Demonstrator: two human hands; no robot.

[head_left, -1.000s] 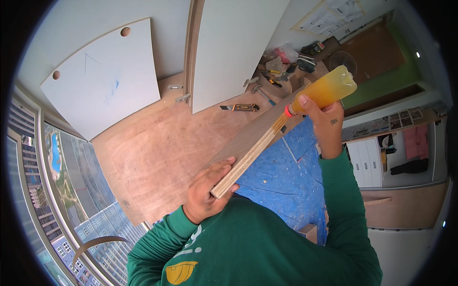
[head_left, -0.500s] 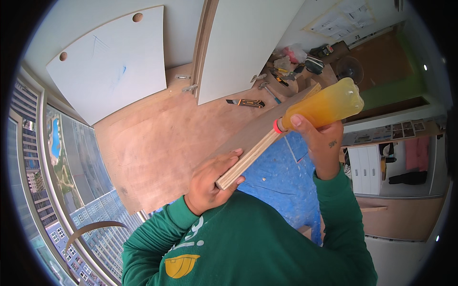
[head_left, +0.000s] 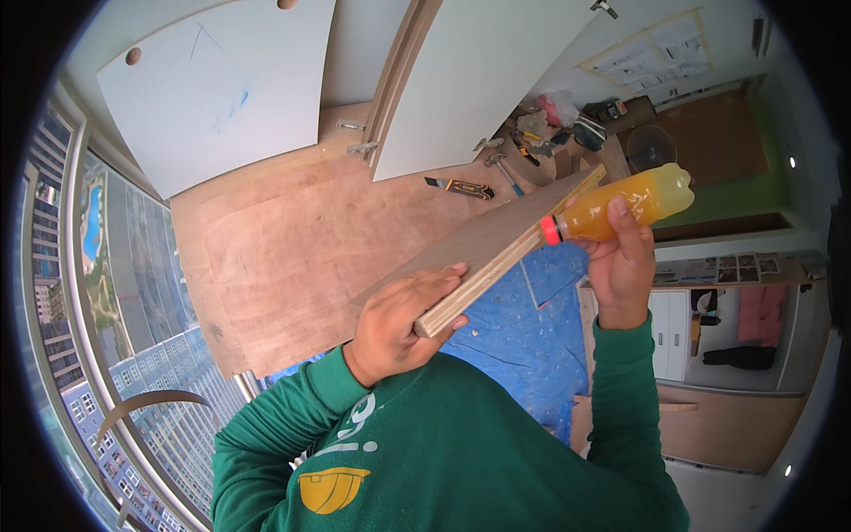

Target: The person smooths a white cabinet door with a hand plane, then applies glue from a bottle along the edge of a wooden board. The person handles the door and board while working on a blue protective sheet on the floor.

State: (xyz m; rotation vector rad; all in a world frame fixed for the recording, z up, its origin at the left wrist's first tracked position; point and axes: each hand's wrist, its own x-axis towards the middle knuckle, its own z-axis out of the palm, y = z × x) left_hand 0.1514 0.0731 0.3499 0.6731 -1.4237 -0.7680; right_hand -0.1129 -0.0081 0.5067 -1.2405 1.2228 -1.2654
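Note:
My left hand [head_left: 401, 321] grips the near end of a plywood board [head_left: 489, 277], thumb below and fingers over its brown face. The board stands tilted, its layered edge facing up and running away to the right. My right hand [head_left: 622, 270] is wrapped round a clear plastic bottle [head_left: 640, 202] of yellow-orange liquid, lying nearly level. Its red cap [head_left: 550, 230] points left, at the board's edge; whether cap and wood touch I cannot tell.
On the wooden worktop [head_left: 266, 257] lie a utility knife [head_left: 459, 188] and a hammer [head_left: 505, 171]. White panels [head_left: 222, 97] stand behind. Several tools and bags are heaped at the far right, near a fan [head_left: 651, 148]. Blue sheeting [head_left: 523, 341] lies below; windows line the left.
The bottle has rolled in my right hand and shifted slightly right and down, its cap now farther along the board's edge. My left hand still grips the board.

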